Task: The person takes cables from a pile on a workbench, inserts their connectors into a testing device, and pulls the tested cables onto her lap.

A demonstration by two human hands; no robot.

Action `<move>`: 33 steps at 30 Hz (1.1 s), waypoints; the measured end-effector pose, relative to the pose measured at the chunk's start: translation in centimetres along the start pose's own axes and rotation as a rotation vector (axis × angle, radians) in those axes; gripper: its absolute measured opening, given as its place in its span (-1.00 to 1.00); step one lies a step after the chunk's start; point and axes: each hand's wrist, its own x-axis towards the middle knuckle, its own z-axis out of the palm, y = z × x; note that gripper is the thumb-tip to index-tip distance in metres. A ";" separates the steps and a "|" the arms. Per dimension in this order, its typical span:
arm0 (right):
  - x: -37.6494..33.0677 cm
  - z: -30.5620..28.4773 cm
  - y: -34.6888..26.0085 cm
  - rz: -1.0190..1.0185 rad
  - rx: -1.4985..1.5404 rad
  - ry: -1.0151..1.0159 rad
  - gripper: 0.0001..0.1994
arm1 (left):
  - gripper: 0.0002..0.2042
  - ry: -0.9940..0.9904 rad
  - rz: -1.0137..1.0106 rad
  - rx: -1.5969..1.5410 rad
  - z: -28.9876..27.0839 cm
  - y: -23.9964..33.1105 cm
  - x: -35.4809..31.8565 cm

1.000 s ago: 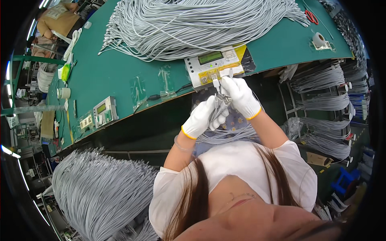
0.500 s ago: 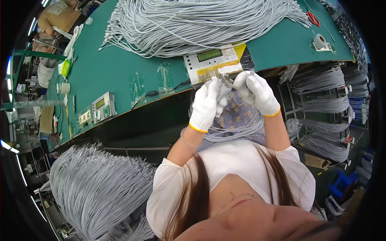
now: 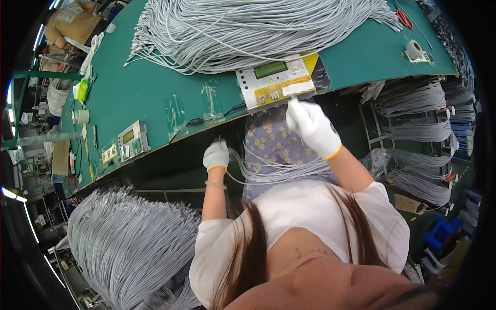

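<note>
My left hand (image 3: 216, 155), in a white knit glove, is closed below the table edge, with a small tip poking up from its fingers. A thin grey cable (image 3: 236, 178) runs from beside that hand to the bundle of cables (image 3: 289, 173) across my lap. At the front edge of the cable tester (image 3: 261, 85), my gloved right hand (image 3: 312, 126) has its fingers pressed together; what they hold, if anything, is hidden. The tester has a green screen, a lit green light and two metal sockets on yellow tape, with nothing plugged into them.
A large heap of grey cables (image 3: 248, 31) lies behind the tester. A second tester (image 3: 132, 140), red-handled scissors (image 3: 404, 19) and a tape roll (image 3: 413, 49) are on the green table (image 3: 139, 93). More cables (image 3: 129, 243) hang at lower left; cable racks (image 3: 413, 129) stand at right.
My hands have separated from in front of the tester's sockets. The left went left and down past the table edge; the right moved slightly left and down. A green light now shows on the tester.
</note>
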 end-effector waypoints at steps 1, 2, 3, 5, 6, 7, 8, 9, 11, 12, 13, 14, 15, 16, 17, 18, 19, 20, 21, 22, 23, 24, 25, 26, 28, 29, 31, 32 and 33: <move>0.0 -0.1 0.0 0.037 -0.036 -0.078 -0.50 | -0.55 -0.024 -0.037 -0.106 -0.8 0.3 -0.9; 0.0 -0.2 0.1 0.012 0.012 -0.061 -0.51 | -0.46 0.057 0.161 -0.370 -1.9 1.1 -1.9; 0.0 -0.2 0.2 0.049 0.051 -0.095 -0.51 | -0.39 -0.242 0.016 -0.741 -3.3 2.4 -3.1; 0.1 0.1 0.4 0.060 0.134 -0.062 -0.52 | -0.50 -0.599 0.159 -1.279 -6.4 5.2 -5.7; 0.3 0.3 0.5 0.070 0.153 -0.039 -0.53 | -0.54 -0.689 0.215 -1.361 -7.7 7.0 -6.7; 0.4 0.4 0.6 0.074 0.168 -0.002 -0.54 | -0.59 -0.601 0.279 -1.410 -8.6 8.8 -8.2; 0.7 0.2 0.6 -0.035 0.054 -0.028 -0.54 | -0.63 -0.547 0.277 -1.441 -9.3 10.7 -8.9; 0.9 -0.1 0.8 -0.146 -0.063 -0.039 -0.55 | -0.66 -0.509 0.377 -1.509 -9.7 12.3 -9.5; 1.3 -1.8 1.5 -0.356 -0.331 -0.051 -0.56 | -0.70 -0.406 0.394 -1.392 -10.7 14.9 -9.7; 1.2 -2.9 2.3 -0.460 -0.474 -0.051 -0.57 | -0.69 -0.410 0.413 -1.405 -10.9 15.9 -9.6; 1.1 -4.4 3.5 -0.593 -0.593 -0.041 -0.58 | -0.69 -0.389 0.381 -1.401 -11.1 16.5 -9.7; 0.4 -6.3 4.9 0.096 0.068 -0.168 -0.60 | -0.68 -0.365 0.352 -1.397 -11.2 17.0 -9.6; -0.1 -8.0 6.8 -0.069 -0.236 -0.107 -0.62 | -0.67 -0.375 0.264 -1.349 -11.3 17.2 -9.6; -0.7 -9.2 9.3 -0.296 -0.749 0.020 -0.66 | -0.64 -0.313 0.271 -1.391 -11.3 17.4 -9.6; -1.7 -10.4 11.8 -0.236 -0.995 0.043 -0.70 | -0.64 -0.265 0.273 -1.417 -11.1 17.4 -9.7; -2.9 -11.1 14.5 -0.361 -1.296 0.080 -0.73 | -0.64 -0.255 0.248 -1.418 -10.8 17.4 -9.7; -3.7 -12.1 16.4 0.015 -1.371 -0.090 -0.70 | -0.63 -0.255 0.230 -1.420 -10.3 17.4 -9.7; -4.2 -12.5 17.8 0.503 -0.986 0.065 -0.64 | -0.62 -0.246 0.252 -1.485 -9.9 17.4 -9.5; -4.6 -13.4 18.1 0.904 -0.583 0.033 -0.58 | -0.62 -0.300 0.205 -1.540 -9.7 17.6 -9.3; -4.8 -13.7 17.5 0.569 -0.755 0.054 -0.61 | -0.62 -0.355 0.206 -1.619 -9.6 17.7 -9.0; -5.1 -14.0 15.8 0.391 -0.948 0.064 -0.65 | -0.62 -0.424 0.283 -1.730 -10.0 17.8 -8.8; -4.7 -14.4 12.8 0.072 -0.847 0.112 -0.70 | -0.62 -0.513 0.260 -1.716 -10.9 17.8 -8.6; -4.3 -14.9 9.0 -0.079 -0.768 0.185 -0.76 | -0.64 -0.430 0.272 -1.451 -12.4 17.6 -8.6; -4.2 -15.4 4.3 -0.449 -0.901 0.204 -0.81 | -0.66 -0.381 0.311 -1.203 -14.4 17.3 -8.8; -5.4 -14.6 -4.5 -0.502 -0.331 0.417 -0.51 | -0.77 -0.150 0.432 -0.934 -19.8 16.1 -10.1; -6.1 -14.1 -8.5 -0.666 -0.477 0.433 -0.51 | -0.81 0.113 0.600 -0.770 -23.3 14.9 -10.8; -6.2 -13.1 -14.3 -0.898 -0.564 0.392 -0.50 | -0.75 0.714 0.900 -0.845 -28.8 12.5 -13.9; -5.9 -12.9 -16.2 -0.930 -0.583 0.452 -0.50 | -0.75 0.858 1.047 -0.727 -30.9 11.6 -15.3; -5.7 -12.9 -17.5 -0.928 -0.607 0.462 -0.49 | -0.74 0.940 1.177 -0.605 -32.3 10.6 -16.5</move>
